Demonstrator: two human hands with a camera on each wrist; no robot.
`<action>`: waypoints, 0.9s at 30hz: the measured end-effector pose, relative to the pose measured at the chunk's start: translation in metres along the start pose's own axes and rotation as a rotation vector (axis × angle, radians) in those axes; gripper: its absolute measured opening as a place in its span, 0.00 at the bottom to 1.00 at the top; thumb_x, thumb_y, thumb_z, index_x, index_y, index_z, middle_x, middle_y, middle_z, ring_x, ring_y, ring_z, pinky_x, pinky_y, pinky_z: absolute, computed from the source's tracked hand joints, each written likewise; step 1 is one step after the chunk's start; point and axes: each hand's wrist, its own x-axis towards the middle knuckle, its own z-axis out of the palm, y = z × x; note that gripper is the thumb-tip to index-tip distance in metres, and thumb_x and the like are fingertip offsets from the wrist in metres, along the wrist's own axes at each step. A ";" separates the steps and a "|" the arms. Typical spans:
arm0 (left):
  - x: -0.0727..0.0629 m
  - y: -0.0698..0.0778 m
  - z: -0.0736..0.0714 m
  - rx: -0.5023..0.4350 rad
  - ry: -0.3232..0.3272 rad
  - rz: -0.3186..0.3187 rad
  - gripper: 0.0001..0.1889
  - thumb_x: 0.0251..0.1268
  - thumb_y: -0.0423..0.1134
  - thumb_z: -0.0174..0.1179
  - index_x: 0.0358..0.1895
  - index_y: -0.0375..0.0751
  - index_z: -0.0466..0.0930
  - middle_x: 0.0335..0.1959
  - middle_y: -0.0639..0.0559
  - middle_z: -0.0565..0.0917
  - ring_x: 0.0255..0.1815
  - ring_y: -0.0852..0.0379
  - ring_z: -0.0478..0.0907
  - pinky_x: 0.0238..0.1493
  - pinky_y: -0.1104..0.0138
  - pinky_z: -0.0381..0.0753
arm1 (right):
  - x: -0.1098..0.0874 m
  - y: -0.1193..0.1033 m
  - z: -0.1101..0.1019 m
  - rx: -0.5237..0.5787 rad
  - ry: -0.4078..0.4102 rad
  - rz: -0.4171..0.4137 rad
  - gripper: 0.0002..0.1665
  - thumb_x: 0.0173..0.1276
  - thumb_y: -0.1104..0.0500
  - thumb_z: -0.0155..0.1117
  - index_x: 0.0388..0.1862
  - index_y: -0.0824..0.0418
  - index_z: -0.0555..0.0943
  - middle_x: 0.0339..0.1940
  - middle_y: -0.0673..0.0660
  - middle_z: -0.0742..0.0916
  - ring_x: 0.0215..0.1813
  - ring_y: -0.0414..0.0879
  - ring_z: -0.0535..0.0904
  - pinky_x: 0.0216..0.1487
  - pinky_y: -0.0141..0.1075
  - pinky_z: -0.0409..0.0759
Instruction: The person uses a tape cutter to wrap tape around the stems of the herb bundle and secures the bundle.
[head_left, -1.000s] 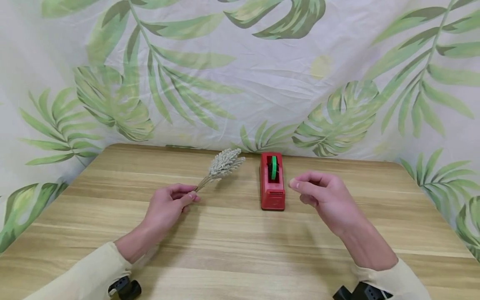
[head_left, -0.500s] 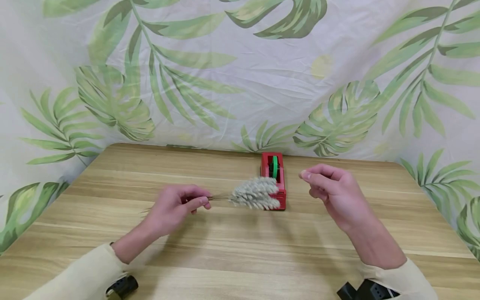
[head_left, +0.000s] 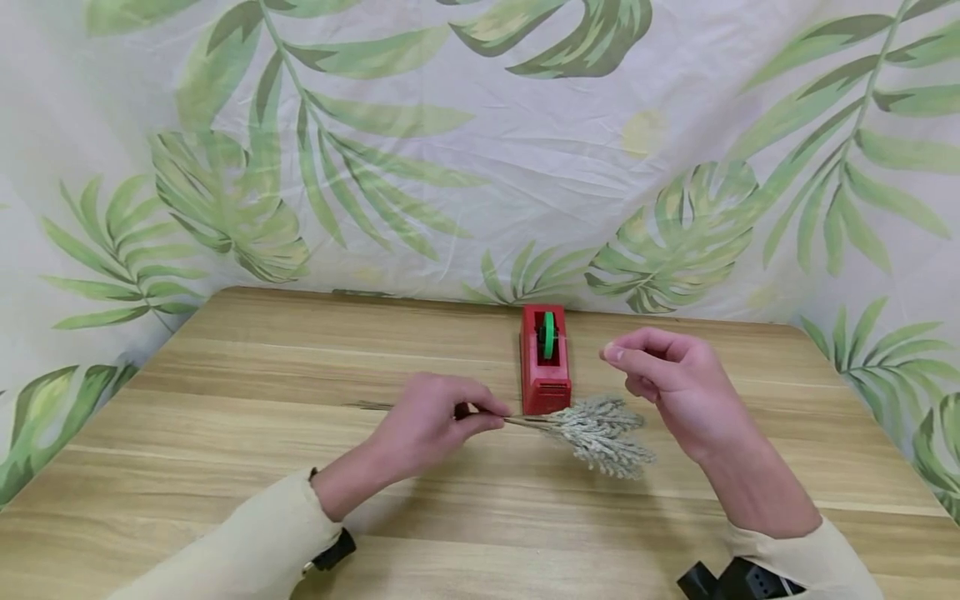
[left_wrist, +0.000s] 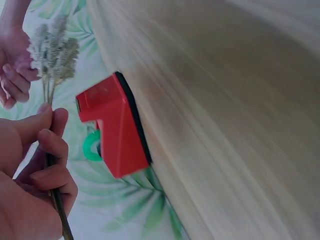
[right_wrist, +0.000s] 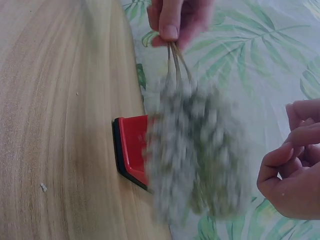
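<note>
A small bunch of dried flowers (head_left: pixel 603 437), pale grey-green heads on thin brown stems, is pinched by the stems in my left hand (head_left: pixel 442 421). The heads point right, in front of a red tape dispenser (head_left: pixel 545 392) with a green tape roll (head_left: pixel 549 335). In the left wrist view, the fingers curl round the stems (left_wrist: pixel 56 200). My right hand (head_left: pixel 678 387) is raised to the right of the dispenser, thumb and forefinger tips together and the other fingers curled. No object shows clearly between those tips. In the right wrist view, the blurred flower heads (right_wrist: pixel 195 155) partly hide the dispenser.
The wooden table (head_left: pixel 225 358) ends at the back against a white cloth (head_left: pixel 540 150) printed with green leaves. Small pale crumbs (right_wrist: pixel 43 187) lie on the tabletop in the right wrist view. Each forearm wears a black wrist camera (head_left: pixel 738 579).
My left hand has carried the flowers rightward, and their heads have swung from pointing up and right to right and slightly down. My right hand has moved slightly right. The dispenser stays put.
</note>
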 end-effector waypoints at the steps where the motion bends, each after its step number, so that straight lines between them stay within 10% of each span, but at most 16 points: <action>1: 0.003 0.002 0.004 0.002 0.003 0.000 0.02 0.65 0.35 0.74 0.38 0.46 0.92 0.35 0.56 0.94 0.32 0.70 0.85 0.35 0.76 0.82 | 0.000 0.000 0.000 -0.008 -0.006 -0.005 0.13 0.77 0.66 0.65 0.35 0.51 0.91 0.34 0.44 0.88 0.27 0.41 0.63 0.32 0.35 0.61; 10: 0.030 0.024 0.025 -0.002 0.000 0.031 0.01 0.66 0.35 0.74 0.37 0.42 0.91 0.33 0.53 0.93 0.32 0.66 0.86 0.36 0.77 0.81 | -0.002 0.000 0.004 -0.030 -0.029 -0.018 0.09 0.76 0.64 0.67 0.35 0.54 0.89 0.27 0.45 0.80 0.27 0.44 0.61 0.34 0.44 0.54; 17: 0.040 0.033 0.034 -0.074 -0.022 -0.013 0.05 0.69 0.27 0.68 0.41 0.37 0.93 0.39 0.47 0.94 0.38 0.57 0.89 0.41 0.74 0.85 | -0.004 0.001 0.007 -0.052 -0.033 -0.022 0.10 0.75 0.65 0.68 0.35 0.53 0.90 0.29 0.44 0.85 0.28 0.41 0.66 0.31 0.32 0.65; 27: 0.038 0.038 0.043 -0.028 0.156 -0.045 0.03 0.67 0.29 0.71 0.36 0.40 0.88 0.33 0.52 0.91 0.31 0.62 0.82 0.36 0.72 0.81 | -0.008 0.000 0.019 -0.156 -0.046 0.024 0.08 0.75 0.62 0.68 0.35 0.52 0.89 0.26 0.44 0.82 0.27 0.41 0.67 0.31 0.32 0.68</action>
